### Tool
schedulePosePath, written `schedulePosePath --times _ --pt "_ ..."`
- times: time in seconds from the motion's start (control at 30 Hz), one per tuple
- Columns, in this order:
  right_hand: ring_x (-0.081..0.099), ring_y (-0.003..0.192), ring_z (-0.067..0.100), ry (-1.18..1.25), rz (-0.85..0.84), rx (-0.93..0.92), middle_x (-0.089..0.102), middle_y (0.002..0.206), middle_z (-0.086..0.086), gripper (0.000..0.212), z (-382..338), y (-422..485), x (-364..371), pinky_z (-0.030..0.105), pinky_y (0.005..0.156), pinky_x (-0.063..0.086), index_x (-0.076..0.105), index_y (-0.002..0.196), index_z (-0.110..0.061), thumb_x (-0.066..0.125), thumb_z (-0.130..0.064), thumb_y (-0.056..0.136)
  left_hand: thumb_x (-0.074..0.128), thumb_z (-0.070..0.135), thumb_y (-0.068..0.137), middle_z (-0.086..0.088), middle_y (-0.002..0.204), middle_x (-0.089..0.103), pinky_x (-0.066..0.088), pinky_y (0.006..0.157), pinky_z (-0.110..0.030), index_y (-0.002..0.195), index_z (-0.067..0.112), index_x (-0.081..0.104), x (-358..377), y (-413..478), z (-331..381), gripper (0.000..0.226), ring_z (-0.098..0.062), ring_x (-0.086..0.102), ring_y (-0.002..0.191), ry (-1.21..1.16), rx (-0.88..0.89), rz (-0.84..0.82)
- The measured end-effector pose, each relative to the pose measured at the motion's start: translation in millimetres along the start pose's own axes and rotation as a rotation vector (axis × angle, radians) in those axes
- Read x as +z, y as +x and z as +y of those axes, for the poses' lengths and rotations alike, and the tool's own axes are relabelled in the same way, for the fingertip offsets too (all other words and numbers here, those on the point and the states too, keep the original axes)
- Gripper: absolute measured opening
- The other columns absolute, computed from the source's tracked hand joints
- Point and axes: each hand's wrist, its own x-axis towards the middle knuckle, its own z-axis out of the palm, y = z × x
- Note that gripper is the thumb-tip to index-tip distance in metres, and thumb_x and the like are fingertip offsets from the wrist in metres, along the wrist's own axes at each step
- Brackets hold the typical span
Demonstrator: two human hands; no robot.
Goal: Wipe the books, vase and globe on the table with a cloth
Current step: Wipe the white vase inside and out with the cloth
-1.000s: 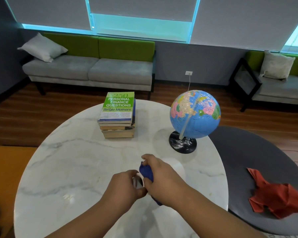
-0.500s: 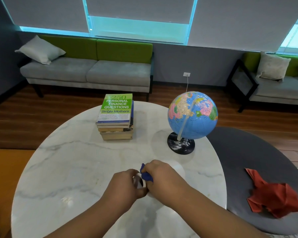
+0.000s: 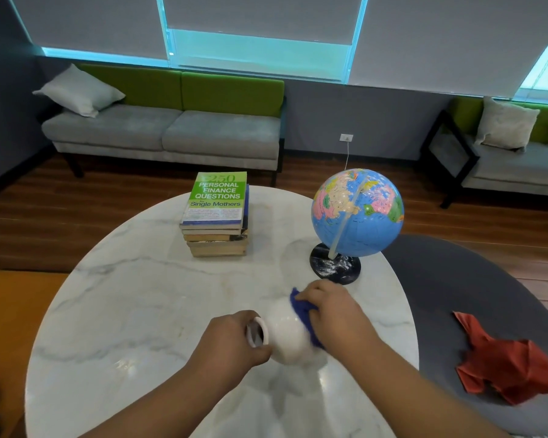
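In the lower middle of the frame, the left hand [image 3: 231, 339] grips the white vase [image 3: 287, 336] at its neck, fingers curled round the rim. The vase is tipped on its side with its mouth to the left of the frame; whether its body touches the table [image 3: 133, 311] cannot be told. The right hand [image 3: 336, 311] is closed on a blue cloth [image 3: 301, 306] and presses it against the right side of the vase's body, so the cloth sits bunched between the palm and the vase. Both forearms come in from the bottom edge. The table is round, white marble with grey veins, and fills the lower left and middle of the frame. The books [image 3: 217, 216] stand in a stack at the table's upper middle, a green-covered one on top. The globe [image 3: 358, 211] stands upright on its black base to the right of the books, apart from them and just above the right hand. A dark round table [image 3: 450, 279] lies at the right, with a crumpled red cloth [image 3: 503, 365] on it at lower right. A grey and green sofa [image 3: 171, 131] with a pillow [image 3: 78, 90] lines the wall at upper left.
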Motion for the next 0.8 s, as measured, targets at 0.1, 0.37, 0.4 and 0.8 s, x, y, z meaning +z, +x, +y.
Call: schedulePosePath --times 0.1,0.37,0.4,0.8 --pt "0.056 0.111 0.022 -0.013 -0.119 0.178 0.060 0.119 0.009 0.031 15.7 2.2 -9.5 0.019 0.092 0.039 0.064 0.118 -0.009 0.051 -0.009 0.089 0.074 0.033 0.066 0.009 0.068 0.060 0.047 0.061 -0.022 0.082 0.029 0.062 1.5 -1.3 -3.4 0.020 -0.007 0.054 0.059 -0.009 0.000 -0.027" --pt "0.044 0.105 0.019 -0.037 -0.118 -0.276 0.058 0.113 -0.006 0.040 -24.6 -19.3 20.2 0.028 0.089 0.043 0.066 0.113 -0.024 0.046 -0.026 0.079 0.074 0.031 0.071 0.007 0.079 0.067 0.050 0.066 -0.021 0.091 0.023 0.063 3.8 0.3 -3.1 0.024 -0.007 0.062 0.069 0.029 0.015 -0.022" --pt "0.045 0.104 0.020 -0.026 -0.081 -0.244 0.058 0.114 -0.006 0.041 -16.4 -12.5 18.9 0.027 0.091 0.042 0.066 0.114 -0.025 0.047 -0.023 0.078 0.074 0.031 0.070 0.007 0.075 0.065 0.048 0.064 -0.020 0.087 0.023 0.063 3.3 -0.1 -3.9 0.022 -0.007 0.060 0.064 0.015 0.027 -0.019" --pt "0.038 0.109 0.016 -0.188 -0.183 -0.302 0.052 0.119 -0.013 0.040 -27.3 -7.5 19.9 0.029 0.093 0.039 0.064 0.117 -0.037 0.038 -0.044 0.087 0.066 0.036 0.073 0.008 0.066 0.059 0.039 0.054 -0.013 0.082 0.029 0.058 7.5 -6.5 -10.8 0.014 -0.007 0.055 0.060 0.105 0.070 -0.025"
